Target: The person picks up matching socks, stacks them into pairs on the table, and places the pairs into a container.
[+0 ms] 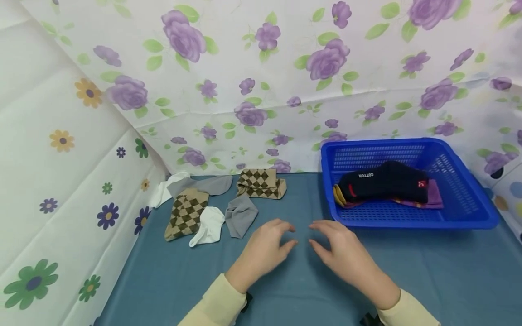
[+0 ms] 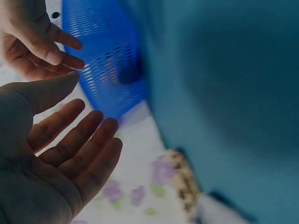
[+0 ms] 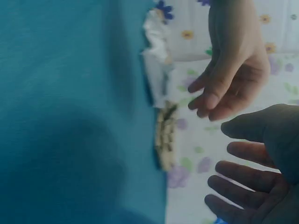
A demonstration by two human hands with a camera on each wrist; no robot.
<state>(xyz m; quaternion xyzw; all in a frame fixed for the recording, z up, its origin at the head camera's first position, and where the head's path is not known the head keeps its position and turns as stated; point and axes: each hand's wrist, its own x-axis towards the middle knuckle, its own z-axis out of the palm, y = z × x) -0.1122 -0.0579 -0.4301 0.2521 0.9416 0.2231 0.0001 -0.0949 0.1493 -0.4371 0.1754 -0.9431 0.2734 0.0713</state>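
Both hands hover over the blue-green cloth with nothing in them, fingertips facing each other across a small gap. My left hand point(image 1: 263, 251) has loosely bent fingers and is nearest to a grey sock point(image 1: 241, 216). My right hand point(image 1: 346, 253) mirrors it, in front of the basket's left end. On the left lie two brown checkered socks, one folded flat point(image 1: 186, 215) and one at the back point(image 1: 262, 183). Beside them are a white sock point(image 1: 209, 226), another white sock point(image 1: 162, 192) by the wall and a long grey sock point(image 1: 216, 184). In the left wrist view, the left palm point(image 2: 60, 163) shows relaxed fingers.
A blue plastic basket point(image 1: 416, 224) stands at the back right. It holds dark socks point(image 1: 387, 183) with "COTTON" lettering, over purple ones point(image 1: 435, 195). A flowered sheet point(image 1: 244, 90) hangs behind, another point(image 1: 81, 181) along the left. The table cloth point(image 1: 293, 290) stretches towards me.
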